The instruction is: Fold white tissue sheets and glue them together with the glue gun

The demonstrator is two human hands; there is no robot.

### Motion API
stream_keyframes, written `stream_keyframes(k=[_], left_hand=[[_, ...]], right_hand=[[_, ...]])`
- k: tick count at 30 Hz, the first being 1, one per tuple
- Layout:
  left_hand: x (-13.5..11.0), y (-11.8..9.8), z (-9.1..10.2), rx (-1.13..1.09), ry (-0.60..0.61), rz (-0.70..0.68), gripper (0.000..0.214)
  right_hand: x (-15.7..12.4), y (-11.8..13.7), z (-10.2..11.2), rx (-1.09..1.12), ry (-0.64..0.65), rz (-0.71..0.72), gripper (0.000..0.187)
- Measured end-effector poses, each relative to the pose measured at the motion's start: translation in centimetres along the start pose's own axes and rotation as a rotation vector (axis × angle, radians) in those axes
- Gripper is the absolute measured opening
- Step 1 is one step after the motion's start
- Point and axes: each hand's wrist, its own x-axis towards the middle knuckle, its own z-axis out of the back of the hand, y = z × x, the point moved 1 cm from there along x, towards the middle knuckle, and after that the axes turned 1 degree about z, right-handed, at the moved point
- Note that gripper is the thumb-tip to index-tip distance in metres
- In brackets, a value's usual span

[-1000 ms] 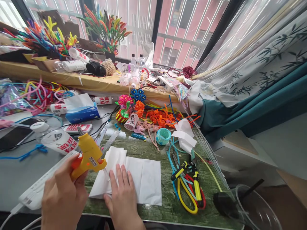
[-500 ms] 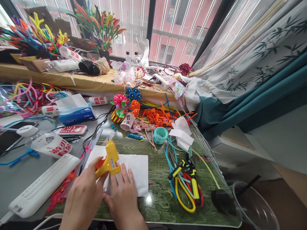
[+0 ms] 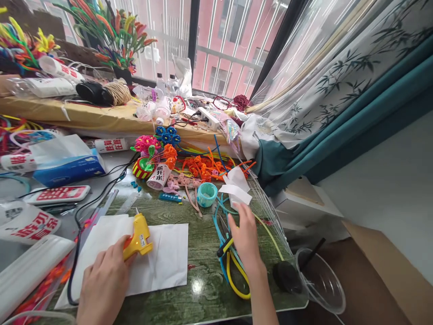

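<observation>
My left hand (image 3: 107,275) is closed round the handle of a yellow hot glue gun (image 3: 139,238), held low over folded white paper (image 3: 169,253) with its nozzle pointing away from me. Over at the right, my right hand (image 3: 245,232) reaches forward, thumb apart from the fingers, with nothing visible in it. Its fingertips are close to white paper pieces (image 3: 237,187); whether they touch cannot be made out. Below that hand lie yellow-and-black handled pliers (image 3: 226,247), mostly hidden, a tool with yellow loop handles (image 3: 233,284) and blue pipe cleaners (image 3: 218,225).
A turquoise tape roll (image 3: 207,195) stands mid-table, with orange pipe-cleaner pieces (image 3: 203,167) behind. A clear plastic cup (image 3: 321,282) is at the right edge. On the left are a blue tissue pack (image 3: 69,167), a white power strip (image 3: 30,275) and a black cable (image 3: 78,225).
My right hand has left the white paper and moved right, above the pliers. The glue gun has lowered toward the paper in my left hand. The view has turned right.
</observation>
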Motion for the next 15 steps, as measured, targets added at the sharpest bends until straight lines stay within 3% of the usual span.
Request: stream_keyframes(k=[3, 6, 11, 15], left_hand=[[-0.4, 0.3, -0.4, 0.082, -0.069, -0.067, 0.047], [-0.6, 0.5, -0.4, 0.135, -0.124, -0.072, 0.048], [-0.6, 0.7, -0.2, 0.209, -0.117, -0.060, 0.047], [-0.7, 0.6, 0.2, 0.268, -0.107, -0.020, 0.044]], right_hand=[[4.5, -2.1, 0.5, -0.057, -0.084, -0.042, 0.046], [7.0, -2.7, 0.5, -0.077, -0.089, -0.024, 0.050], [8.9, -2.2, 0.8, -0.016, -0.070, -0.041, 0.019], [8.4, -0.9, 3.8, 0.100, -0.109, -0.146, 0.023]])
